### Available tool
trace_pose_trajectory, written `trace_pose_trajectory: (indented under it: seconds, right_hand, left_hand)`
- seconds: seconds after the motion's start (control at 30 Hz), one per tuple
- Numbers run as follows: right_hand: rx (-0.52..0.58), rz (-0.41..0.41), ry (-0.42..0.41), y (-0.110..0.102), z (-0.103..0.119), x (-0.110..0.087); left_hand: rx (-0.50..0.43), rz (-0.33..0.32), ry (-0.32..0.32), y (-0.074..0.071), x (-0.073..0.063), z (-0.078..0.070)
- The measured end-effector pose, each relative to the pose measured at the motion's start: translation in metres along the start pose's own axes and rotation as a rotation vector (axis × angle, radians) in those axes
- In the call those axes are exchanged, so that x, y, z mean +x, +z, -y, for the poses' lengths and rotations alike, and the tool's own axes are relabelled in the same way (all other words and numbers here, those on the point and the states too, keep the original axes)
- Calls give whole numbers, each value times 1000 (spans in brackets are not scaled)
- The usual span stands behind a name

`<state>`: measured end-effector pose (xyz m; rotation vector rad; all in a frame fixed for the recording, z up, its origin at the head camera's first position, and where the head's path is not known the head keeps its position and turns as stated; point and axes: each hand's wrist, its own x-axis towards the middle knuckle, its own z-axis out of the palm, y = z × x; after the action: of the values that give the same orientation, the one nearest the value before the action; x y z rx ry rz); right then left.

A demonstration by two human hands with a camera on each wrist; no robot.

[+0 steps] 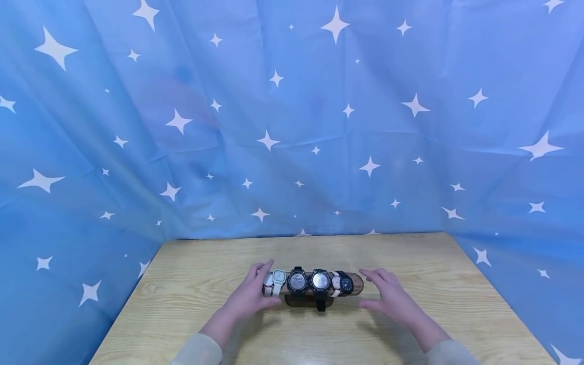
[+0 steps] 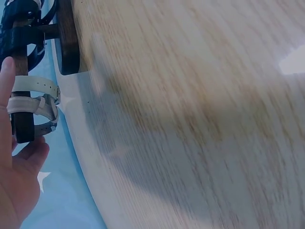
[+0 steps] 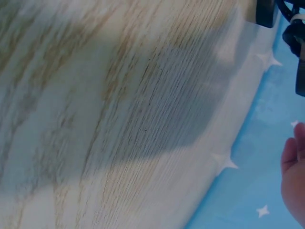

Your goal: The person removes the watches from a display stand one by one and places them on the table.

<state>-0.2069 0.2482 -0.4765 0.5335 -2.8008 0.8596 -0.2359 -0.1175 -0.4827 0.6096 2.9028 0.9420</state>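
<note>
A dark wooden watch stand [image 1: 310,302] stands on the table with several wristwatches strapped along its bar. At its left end are light-strapped watches, one a pale mint square watch [image 1: 279,277]. Two bulky black round watches [image 1: 297,281] fill the middle, and a pale-strapped watch [image 1: 336,283] and a black square watch [image 1: 347,284] sit to the right. My left hand [image 1: 250,294] is spread around the bar's left end; whether it touches is hard to tell. Apart from the right end, my right hand [image 1: 393,299] holds nothing, fingers and thumb spread.
The light wood-grain table [image 1: 182,284] extends around the stand. A blue curtain [image 1: 310,167] with white stars hangs behind the table and along both sides. One black strap end [image 1: 321,305] hangs down in front of the stand's base.
</note>
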Motion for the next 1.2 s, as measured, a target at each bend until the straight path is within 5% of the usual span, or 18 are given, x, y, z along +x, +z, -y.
trace_pose_trajectory:
  seconds: [0.47,0.7,1.2]
  right_hand:
    - [-13,16,-8,5,10,8]
    - [7,26,-21,8,23,13]
    - [-21,26,26,15,37,22]
  left_hand:
    - [50,-45,84,-2,0,3]
    - [3,-12,36,-2,3,4]
    - [-80,-89,27,9,3,12]
